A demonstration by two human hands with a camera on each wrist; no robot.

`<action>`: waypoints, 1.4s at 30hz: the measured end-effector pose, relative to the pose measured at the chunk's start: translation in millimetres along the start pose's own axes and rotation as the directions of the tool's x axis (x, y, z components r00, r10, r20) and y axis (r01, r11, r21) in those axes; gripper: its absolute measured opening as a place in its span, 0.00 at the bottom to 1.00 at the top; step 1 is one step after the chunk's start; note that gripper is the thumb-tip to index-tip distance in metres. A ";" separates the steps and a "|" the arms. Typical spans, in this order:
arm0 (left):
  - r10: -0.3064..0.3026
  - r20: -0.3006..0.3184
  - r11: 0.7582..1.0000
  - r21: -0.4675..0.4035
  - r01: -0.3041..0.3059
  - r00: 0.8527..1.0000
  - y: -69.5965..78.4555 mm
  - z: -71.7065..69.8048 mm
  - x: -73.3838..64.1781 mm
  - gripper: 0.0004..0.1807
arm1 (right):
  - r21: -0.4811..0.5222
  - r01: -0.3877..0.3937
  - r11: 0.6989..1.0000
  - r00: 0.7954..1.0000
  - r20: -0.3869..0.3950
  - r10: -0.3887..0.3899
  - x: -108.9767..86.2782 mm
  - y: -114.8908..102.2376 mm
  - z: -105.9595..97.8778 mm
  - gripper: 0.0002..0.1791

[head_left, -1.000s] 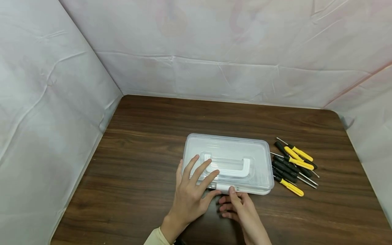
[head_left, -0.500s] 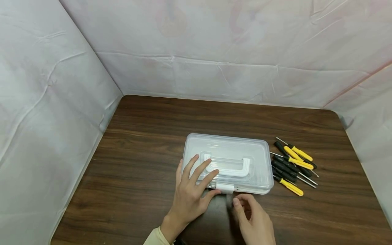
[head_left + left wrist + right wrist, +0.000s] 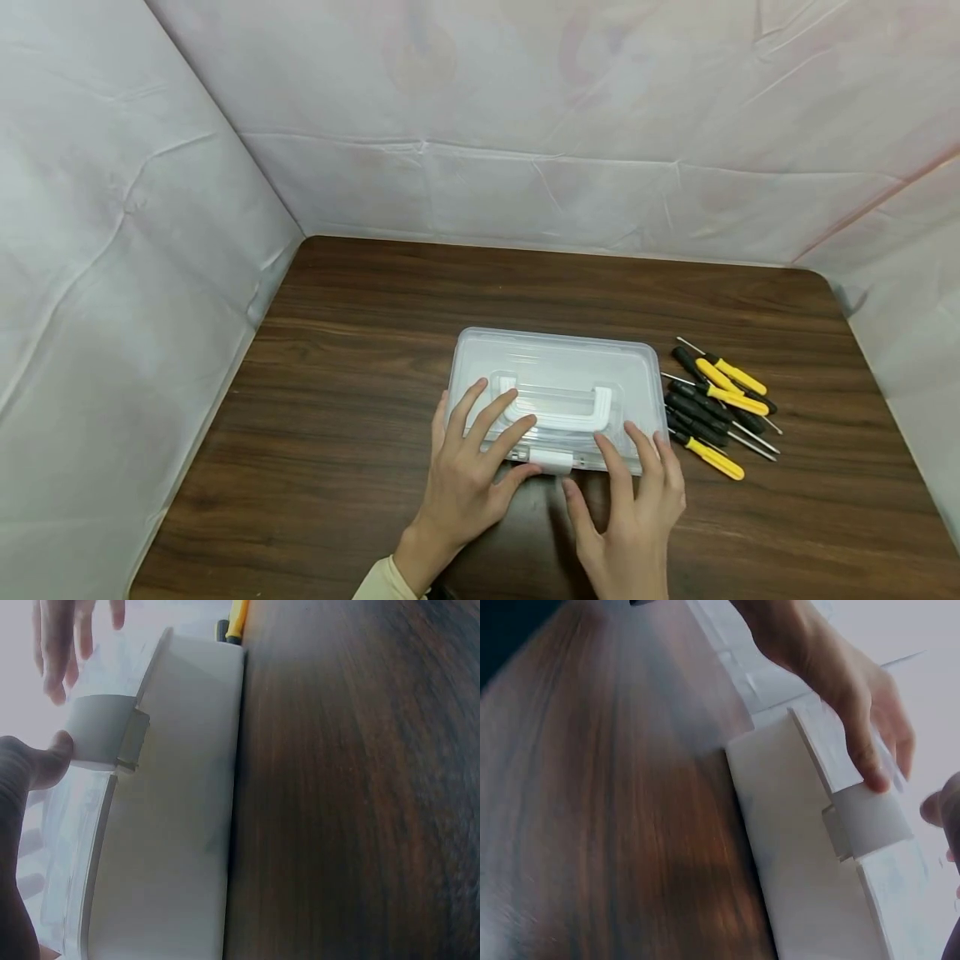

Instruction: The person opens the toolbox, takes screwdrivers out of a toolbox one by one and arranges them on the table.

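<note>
A shallow plastic box with a translucent lid (image 3: 562,354) lies on the table, its lid down. A white carry handle (image 3: 558,423) lies flat on that lid, and a white latch (image 3: 551,461) sits at the middle of the front edge. My left hand (image 3: 468,479) rests with spread fingers on the lid's left part, its thumb against the latch (image 3: 101,731) in the left wrist view. On the other side my right hand (image 3: 633,517) has its fingers extended over the lid's front right, thumb apart from the latch (image 3: 870,817) in the right wrist view.
Several screwdrivers (image 3: 723,408) with yellow or black handles lie in a loose pile right beside the box. The dark wood-grain table (image 3: 360,333) is bordered by white sheet walls (image 3: 480,192) at the back and both sides.
My right hand left the latch, drew back with curled fingers, then moved up and extended its fingers over the lid's front right. The left hand and the box stayed put.
</note>
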State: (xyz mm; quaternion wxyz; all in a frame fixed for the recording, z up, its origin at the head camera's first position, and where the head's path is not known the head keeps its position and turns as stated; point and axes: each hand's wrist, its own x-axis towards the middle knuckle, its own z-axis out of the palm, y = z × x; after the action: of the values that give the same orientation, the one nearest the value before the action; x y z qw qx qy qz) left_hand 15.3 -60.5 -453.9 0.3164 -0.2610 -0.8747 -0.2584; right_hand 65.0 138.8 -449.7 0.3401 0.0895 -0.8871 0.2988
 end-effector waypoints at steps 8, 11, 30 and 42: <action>-0.005 0.003 1.000 -0.007 0.005 1.000 0.5 0.4 0.5 0.25 | -0.012 -0.063 0.998 0.991 0.118 0.064 9.6 2.7 3.0 0.37; -0.007 0.008 1.000 -0.011 0.007 1.000 0.7 0.3 0.6 0.25 | -0.010 -0.058 0.998 0.991 0.116 0.059 11.2 4.3 4.7 0.38; 0.008 0.028 1.000 -0.028 -0.007 1.000 -0.9 -0.3 -2.0 0.27 | 0.030 -0.073 0.997 0.995 0.076 0.071 11.9 5.4 10.2 0.38; 0.040 0.046 0.999 0.017 -0.040 0.998 -3.5 2.2 -4.9 0.31 | -0.031 -0.020 0.999 0.993 0.114 0.024 10.8 9.1 8.3 0.39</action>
State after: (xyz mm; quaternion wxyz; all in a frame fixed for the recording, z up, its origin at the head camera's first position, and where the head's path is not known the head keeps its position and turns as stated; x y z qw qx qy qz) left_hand 15.5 -63.1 -459.8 0.3037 -0.2815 -0.8785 -0.2382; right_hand 49.0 141.7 -451.7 0.2869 0.0916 -0.9104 0.2838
